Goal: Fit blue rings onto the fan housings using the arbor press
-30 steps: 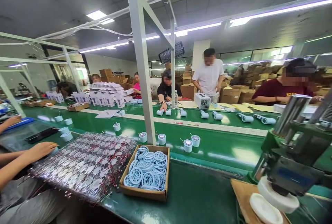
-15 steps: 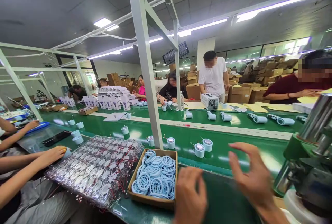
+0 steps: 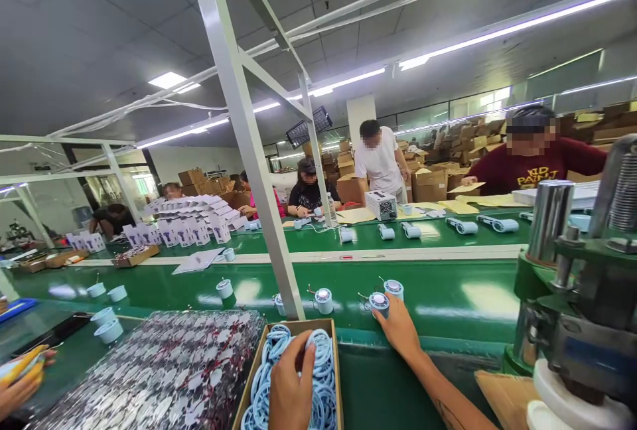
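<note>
On the belt [image 3: 462,327], a cup [image 3: 379,306] is clasped by right fingers [image 3: 395,311]; rings [image 3: 324,387] are left unused beneath curled left fingers [image 3: 297,349], grip unclear

The left hand [image 3: 292,377] was raised, thumb and fingers bent toward each other. The right hand [image 3: 399,327] extended farther forward, its bare forearm [image 3: 440,385] slanting inward.

Round light-blue plastic rings [image 3: 323,371] lie in a rectangular brown cardboard box [image 3: 338,377], left of a green-and-silver metal press [image 3: 582,337].

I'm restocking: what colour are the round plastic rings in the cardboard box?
Light blue plastic rings, clearest in the head view.
</note>
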`<action>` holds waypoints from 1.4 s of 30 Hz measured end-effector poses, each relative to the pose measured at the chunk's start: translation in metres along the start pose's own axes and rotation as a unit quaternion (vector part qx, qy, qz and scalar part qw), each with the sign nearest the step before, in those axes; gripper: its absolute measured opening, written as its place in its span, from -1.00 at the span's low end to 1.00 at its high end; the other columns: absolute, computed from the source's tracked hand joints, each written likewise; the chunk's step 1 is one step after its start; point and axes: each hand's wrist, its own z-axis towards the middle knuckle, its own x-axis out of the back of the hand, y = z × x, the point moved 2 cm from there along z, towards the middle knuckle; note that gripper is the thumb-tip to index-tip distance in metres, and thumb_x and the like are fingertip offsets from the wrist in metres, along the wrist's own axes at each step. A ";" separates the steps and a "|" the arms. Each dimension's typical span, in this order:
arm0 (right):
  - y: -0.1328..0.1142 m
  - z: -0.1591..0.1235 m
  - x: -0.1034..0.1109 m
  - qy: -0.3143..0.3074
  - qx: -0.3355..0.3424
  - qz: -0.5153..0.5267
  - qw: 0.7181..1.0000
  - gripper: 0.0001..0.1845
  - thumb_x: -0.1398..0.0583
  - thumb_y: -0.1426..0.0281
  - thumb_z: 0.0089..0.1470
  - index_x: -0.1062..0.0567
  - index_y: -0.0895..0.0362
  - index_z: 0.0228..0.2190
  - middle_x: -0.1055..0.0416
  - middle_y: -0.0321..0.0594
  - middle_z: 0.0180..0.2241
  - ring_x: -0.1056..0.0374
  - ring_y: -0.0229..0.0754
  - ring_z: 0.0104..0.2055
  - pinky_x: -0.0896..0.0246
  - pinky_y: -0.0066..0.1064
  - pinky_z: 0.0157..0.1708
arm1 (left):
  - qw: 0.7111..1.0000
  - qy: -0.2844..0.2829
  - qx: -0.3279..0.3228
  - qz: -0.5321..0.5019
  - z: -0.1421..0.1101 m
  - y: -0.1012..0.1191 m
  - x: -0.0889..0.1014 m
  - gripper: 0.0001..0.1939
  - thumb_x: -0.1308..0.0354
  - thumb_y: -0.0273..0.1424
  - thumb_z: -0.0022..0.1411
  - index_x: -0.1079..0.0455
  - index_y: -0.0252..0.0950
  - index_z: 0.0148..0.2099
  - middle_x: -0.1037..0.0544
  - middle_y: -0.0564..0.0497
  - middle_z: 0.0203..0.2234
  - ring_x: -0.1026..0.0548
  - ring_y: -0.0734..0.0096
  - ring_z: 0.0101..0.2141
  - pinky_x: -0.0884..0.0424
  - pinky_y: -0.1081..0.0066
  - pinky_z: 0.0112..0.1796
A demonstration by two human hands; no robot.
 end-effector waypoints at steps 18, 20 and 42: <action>-0.039 -0.161 0.138 -0.085 -0.034 0.056 0.994 -0.50 -0.16 0.27 0.19 -0.35 0.09 0.14 -0.36 -0.04 0.12 -0.33 0.03 0.19 -0.25 -0.03 0.25 | 0.970 -0.195 -0.032 0.142 -0.114 0.030 -0.088 -0.46 -0.22 -0.29 0.14 -0.51 -0.33 0.17 -0.54 -0.24 0.01 -0.46 -0.13 0.05 -0.35 -0.03 0.13; -0.043 -0.171 0.141 -0.110 -0.039 0.068 0.991 -0.49 -0.14 0.29 0.20 -0.34 0.08 0.16 -0.35 -0.05 0.14 -0.32 0.01 0.20 -0.24 -0.04 0.27 | 0.975 -0.194 -0.036 0.107 -0.112 0.034 -0.082 -0.46 -0.21 -0.35 0.10 -0.51 -0.28 0.16 -0.56 -0.19 0.02 -0.48 -0.06 0.05 -0.37 0.04 0.14; -0.028 -0.192 0.152 -0.263 -0.064 0.213 0.939 -0.25 -0.22 0.25 0.24 -0.12 0.10 0.35 -0.18 0.00 0.35 -0.21 -0.02 0.34 -0.08 -0.03 0.40 | 0.861 -0.474 -0.072 -0.166 -0.048 0.088 -0.079 -0.34 -0.31 -0.50 0.13 -0.34 -0.16 0.29 -0.47 -0.03 0.23 -0.40 0.20 0.24 -0.22 0.17 0.32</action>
